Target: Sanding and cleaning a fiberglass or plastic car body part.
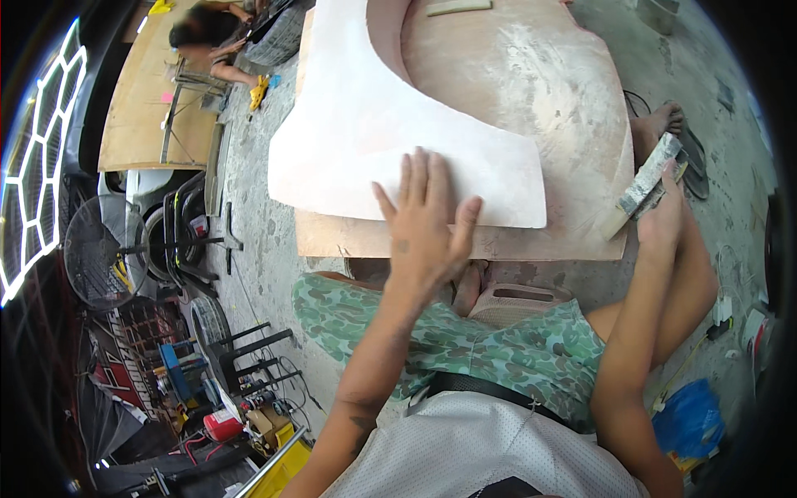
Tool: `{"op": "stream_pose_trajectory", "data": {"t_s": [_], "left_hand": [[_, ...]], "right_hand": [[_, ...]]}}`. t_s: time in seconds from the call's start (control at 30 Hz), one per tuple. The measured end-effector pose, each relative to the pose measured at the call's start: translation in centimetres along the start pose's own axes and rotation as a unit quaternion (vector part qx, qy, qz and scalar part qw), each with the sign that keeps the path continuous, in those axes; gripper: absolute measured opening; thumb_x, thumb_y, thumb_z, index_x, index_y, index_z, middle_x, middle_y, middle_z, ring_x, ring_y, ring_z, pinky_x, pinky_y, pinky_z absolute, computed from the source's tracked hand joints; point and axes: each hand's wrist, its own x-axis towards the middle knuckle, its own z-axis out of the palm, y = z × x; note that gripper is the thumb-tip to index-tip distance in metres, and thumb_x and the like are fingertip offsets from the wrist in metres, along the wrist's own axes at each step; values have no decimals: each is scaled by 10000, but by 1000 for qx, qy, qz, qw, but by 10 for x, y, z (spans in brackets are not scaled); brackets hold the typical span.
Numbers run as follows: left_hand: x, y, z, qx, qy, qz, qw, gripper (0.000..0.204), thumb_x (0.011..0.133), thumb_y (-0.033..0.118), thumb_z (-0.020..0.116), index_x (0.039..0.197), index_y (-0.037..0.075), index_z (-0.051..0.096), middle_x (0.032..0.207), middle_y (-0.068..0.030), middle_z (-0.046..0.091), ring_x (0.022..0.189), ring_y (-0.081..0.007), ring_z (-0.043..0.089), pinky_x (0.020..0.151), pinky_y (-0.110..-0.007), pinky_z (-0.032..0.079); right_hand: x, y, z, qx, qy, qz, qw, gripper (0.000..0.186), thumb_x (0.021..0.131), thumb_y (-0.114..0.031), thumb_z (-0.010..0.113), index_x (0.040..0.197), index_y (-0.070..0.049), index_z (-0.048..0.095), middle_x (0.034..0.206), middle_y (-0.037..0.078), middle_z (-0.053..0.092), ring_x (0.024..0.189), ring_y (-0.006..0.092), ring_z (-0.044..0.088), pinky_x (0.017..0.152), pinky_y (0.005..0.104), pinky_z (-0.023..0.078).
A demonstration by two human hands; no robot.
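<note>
A white car fender [336, 153] with a curved wheel-arch cutout lies on a dusty, tan board [552, 108] in front of me. My left hand [422, 228] rests on the fender near its front edge, palm down, fingers stretched and thumb out to the side. Off to the right, past the board's side edge, my right hand [662, 217] grips a long, dust-covered sanding block [650, 178]. The block is tilted beside the board's front right corner, above my foot; whether it touches the board I cannot tell. Part of the right-hand fingers is hidden behind it.
A pale strip [459, 7] lies at the board's far side. At the far left another person [207, 29] crouches by a tyre [278, 37]. A standing fan [106, 251], black metal frames and a red tank [222, 425] occupy the left. A blue plastic bag [689, 419] sits right.
</note>
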Motion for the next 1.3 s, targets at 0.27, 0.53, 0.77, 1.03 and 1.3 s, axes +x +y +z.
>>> {"op": "stream_pose_trajectory", "data": {"t_s": [0.27, 0.53, 0.77, 1.03, 1.3], "left_hand": [[46, 26, 3, 4, -26, 90, 996, 779, 1007, 566, 410, 1462, -66, 418, 1558, -254, 364, 1482, -378, 300, 1171, -680, 68], [91, 10, -8, -9, -13, 181, 983, 394, 988, 472, 542, 1112, 134, 703, 1205, -65, 670, 1222, -265, 592, 1158, -682, 163], [145, -61, -33, 13, -46, 161, 986, 373, 1005, 418, 556, 1115, 99, 717, 1229, -81, 675, 1295, -296, 540, 1162, -622, 216], [152, -83, -36, -119, -119, 179, 969, 306, 985, 315, 606, 1065, 37, 705, 1126, -98, 688, 1269, -319, 559, 1192, -568, 194], [143, -93, -45, -153, -157, 168, 961, 219, 953, 248, 638, 921, 40, 699, 1030, -117, 686, 1182, -294, 616, 1215, -569, 141]], "right_hand": [[-4, 2, 5, -15, -20, 12, 1000, 539, 1020, -296, 595, 1447, -19, 419, 1363, 108, 527, 1254, 236, 516, 1059, 376, 401], [-6, -9, -2, -29, -45, 21, 998, 511, 1030, -259, 574, 1429, 28, 436, 1365, 129, 528, 1231, 230, 527, 1058, 353, 393], [-28, -13, 26, -145, -100, -29, 984, 418, 1031, -237, 586, 1339, 41, 539, 1228, 68, 605, 1111, 143, 560, 975, 288, 432], [-59, -9, 52, -292, -240, -17, 926, 370, 1022, -233, 602, 1271, 41, 593, 1029, 13, 637, 876, 65, 552, 802, 222, 454], [-69, 9, 89, -322, -342, 7, 883, 358, 966, -178, 645, 1259, 27, 648, 995, 97, 646, 911, 162, 596, 836, 290, 459]]}}
